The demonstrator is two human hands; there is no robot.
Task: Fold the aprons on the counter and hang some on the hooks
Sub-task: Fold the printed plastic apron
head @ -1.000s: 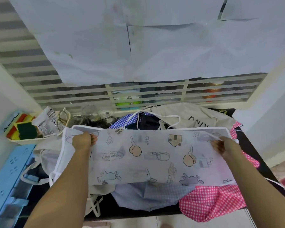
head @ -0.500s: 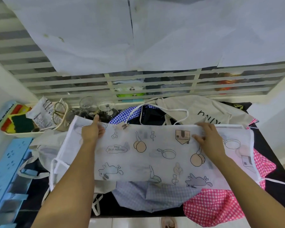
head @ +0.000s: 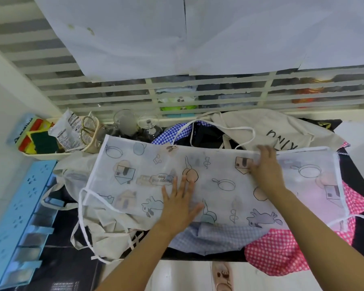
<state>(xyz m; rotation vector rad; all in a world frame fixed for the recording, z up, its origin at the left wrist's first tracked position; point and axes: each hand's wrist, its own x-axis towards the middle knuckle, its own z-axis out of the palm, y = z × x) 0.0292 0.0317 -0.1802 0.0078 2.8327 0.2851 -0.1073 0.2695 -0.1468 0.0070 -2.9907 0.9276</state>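
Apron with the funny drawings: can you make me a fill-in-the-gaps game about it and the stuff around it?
The printed apron says "Happy and ___".
The checked apron hanging off the front is white and ___.
The rack on the left is ___.
Missing words: free, pink, blue.

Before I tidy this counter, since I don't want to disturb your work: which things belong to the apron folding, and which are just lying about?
Job in hand: printed white apron, pink gingham apron, blue gingham apron, pale checked apron, beige lettered apron.
Lying about: scouring sponges, scissors, glasses, printed packet, blue plastic rack.
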